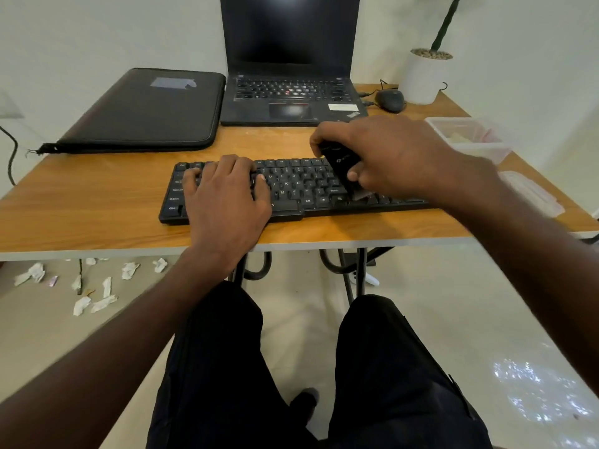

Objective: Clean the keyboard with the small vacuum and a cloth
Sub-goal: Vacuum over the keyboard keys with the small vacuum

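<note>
Right hand (389,157) grips the vacuum (340,166) nozzle-down on the keyboard (301,186), left hand (223,189) flat steadying it; vacuuming underway, wiping apparently left.

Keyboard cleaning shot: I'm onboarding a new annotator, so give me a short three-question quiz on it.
1. True or false: the left hand rests flat on the keyboard.
2. Which hand grips the small vacuum?
3. What stands directly behind the keyboard: A) laptop B) plant pot C) plastic container?

Key: 1 true; 2 right hand; 3 A.
</note>
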`<state>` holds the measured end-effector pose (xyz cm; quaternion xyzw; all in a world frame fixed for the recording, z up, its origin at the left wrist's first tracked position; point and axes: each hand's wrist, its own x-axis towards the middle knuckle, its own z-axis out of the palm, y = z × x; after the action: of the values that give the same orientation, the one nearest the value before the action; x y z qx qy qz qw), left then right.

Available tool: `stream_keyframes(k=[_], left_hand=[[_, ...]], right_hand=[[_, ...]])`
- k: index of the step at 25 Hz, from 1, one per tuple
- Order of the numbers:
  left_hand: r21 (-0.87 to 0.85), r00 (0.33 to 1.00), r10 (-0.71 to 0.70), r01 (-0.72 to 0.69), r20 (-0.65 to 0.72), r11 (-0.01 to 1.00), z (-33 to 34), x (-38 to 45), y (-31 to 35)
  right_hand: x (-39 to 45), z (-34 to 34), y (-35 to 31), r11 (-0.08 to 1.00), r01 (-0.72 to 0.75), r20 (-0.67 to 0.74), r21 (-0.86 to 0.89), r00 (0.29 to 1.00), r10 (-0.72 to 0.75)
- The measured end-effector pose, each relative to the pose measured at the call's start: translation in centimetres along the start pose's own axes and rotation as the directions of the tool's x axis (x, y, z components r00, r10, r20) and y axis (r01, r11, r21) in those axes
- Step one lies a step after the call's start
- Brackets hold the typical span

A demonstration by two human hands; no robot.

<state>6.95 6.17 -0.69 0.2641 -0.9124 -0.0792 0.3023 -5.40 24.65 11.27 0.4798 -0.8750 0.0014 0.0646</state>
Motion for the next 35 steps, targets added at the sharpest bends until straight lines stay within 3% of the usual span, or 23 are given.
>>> stream_keyframes(k=[2, 4, 6, 8, 9, 10, 12, 14, 18, 20, 22, 24, 26, 29, 31, 33, 35], left_hand=[[0.006, 1.0, 0.001, -0.001, 0.003, 1.0, 0.0, 0.0, 0.1], [0.011, 1.0, -0.004, 0.003, 0.003, 1.0, 0.0, 0.1, 0.0], [0.017, 1.0, -0.001, 0.001, 0.008, 1.0, 0.0, 0.0, 0.0], [0.024, 1.0, -0.001, 0.001, 0.01, 1.0, 0.0, 0.1, 0.1], [0.027, 1.0, -0.002, 0.002, 0.011, 1.0, 0.0, 0.1, 0.1], [0.028, 1.0, -0.003, 0.002, 0.01, 1.0, 0.0, 0.1, 0.1], [0.031, 1.0, 0.0, 0.0, 0.003, 1.0, 0.0, 0.0, 0.0], [0.032, 1.0, 0.001, -0.001, 0.002, 0.999, 0.0, 0.0, 0.0], [0.028, 1.0, 0.002, -0.002, 0.004, 1.0, 0.0, 0.0, 0.0], [0.023, 1.0, 0.003, -0.003, 0.004, 1.0, -0.1, 0.0, 0.0], [0.017, 1.0, -0.001, 0.001, 0.003, 1.0, -0.1, 0.0, 0.0], [0.02, 1.0, -0.001, 0.001, 0.0, 1.0, 0.0, -0.1, 0.1], [0.032, 1.0, -0.001, 0.001, 0.003, 0.999, 0.0, -0.1, 0.2], [0.034, 1.0, 0.001, -0.001, 0.001, 0.999, -0.1, -0.1, 0.1], [0.032, 1.0, 0.007, -0.007, -0.001, 0.999, 0.0, -0.1, 0.0], [0.031, 1.0, 0.011, -0.011, -0.002, 0.999, 0.0, 0.0, 0.1], [0.03, 1.0, 0.008, -0.008, -0.002, 1.0, -0.1, 0.0, 0.1]], right_hand=[[-0.1, 0.7, -1.9, 0.96, 0.117, -0.136, 0.253, 0.987, -0.084], [-0.5, 1.8, -3.3, 0.88, 0.232, -0.157, 0.414, 0.971, -0.182], [-0.6, 1.8, -2.5, 0.931, 0.219, -0.092, 0.294, 0.975, -0.2], [-0.4, 0.6, -1.1, 0.991, 0.131, 0.041, 0.03, 0.99, -0.132], [-0.3, 0.1, -1.0, 0.991, 0.11, 0.034, -0.081, 0.994, -0.108], [-0.3, 0.0, -1.4, 0.987, 0.119, -0.037, -0.112, 0.992, -0.124], [-0.3, 1.1, -2.7, 0.976, 0.21, -0.19, 0.061, 0.962, -0.196], [0.0, 2.3, -2.9, 0.958, 0.18, -0.174, 0.224, 0.974, -0.142], [0.2, 0.9, 0.8, 0.989, -0.146, -0.026, -0.032, 0.989, 0.145], [0.2, 0.5, 0.9, 0.987, -0.122, -0.071, 0.106, 0.989, 0.13], [0.1, 0.7, -1.2, 0.896, 0.08, -0.124, 0.437, 0.992, -0.028], [-0.3, 1.4, -2.9, 0.807, 0.212, -0.11, 0.551, 0.977, -0.182], [-0.8, 1.9, -2.3, 0.869, 0.212, -0.074, 0.447, 0.977, -0.2], [-1.5, 0.0, 0.5, 0.996, 0.015, 0.104, 0.085, 0.994, -0.024], [-1.4, -0.8, 1.1, 0.997, -0.063, 0.042, -0.038, 0.997, 0.064], [-1.3, 0.2, 0.5, 0.988, 0.007, -0.098, 0.153, 0.995, 0.008], [-1.6, 1.4, 0.3, 0.924, 0.064, -0.1, 0.376, 0.995, -0.028]])
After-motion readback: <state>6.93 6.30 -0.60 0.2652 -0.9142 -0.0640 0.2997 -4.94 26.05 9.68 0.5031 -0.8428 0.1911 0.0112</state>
